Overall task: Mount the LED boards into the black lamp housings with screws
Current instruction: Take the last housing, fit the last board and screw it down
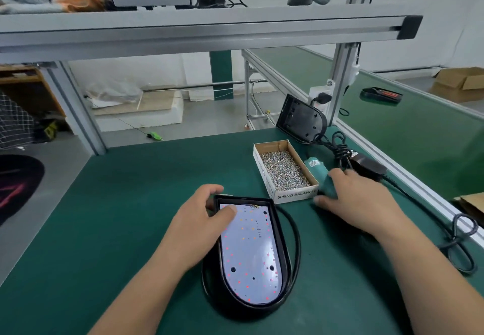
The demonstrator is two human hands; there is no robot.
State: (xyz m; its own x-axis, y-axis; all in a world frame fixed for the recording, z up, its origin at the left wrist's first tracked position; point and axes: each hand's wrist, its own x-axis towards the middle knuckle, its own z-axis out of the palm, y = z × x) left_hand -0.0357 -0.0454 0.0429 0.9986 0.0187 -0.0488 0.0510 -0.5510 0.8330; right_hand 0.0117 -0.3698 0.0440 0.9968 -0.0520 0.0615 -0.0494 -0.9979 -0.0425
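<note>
A black lamp housing (281, 245) lies on the green bench in front of me, with a white LED board (248, 251) seated inside it. My left hand (201, 219) holds the housing's top left corner, thumb pressing on the board. My right hand (351, 198) grips a teal electric screwdriver (318, 168) lying beside the screw box. The cardboard box (269, 177) is full of small silver screws (284, 168). The screwdriver's tip is hidden by my hand.
A second black housing (301, 118) leans at the bench's back right. The screwdriver's black cable (461, 240) and power unit (369, 168) trail along the right edge. An aluminium frame shelf (209, 31) runs overhead. A conveyor belt (419, 130) lies to the right.
</note>
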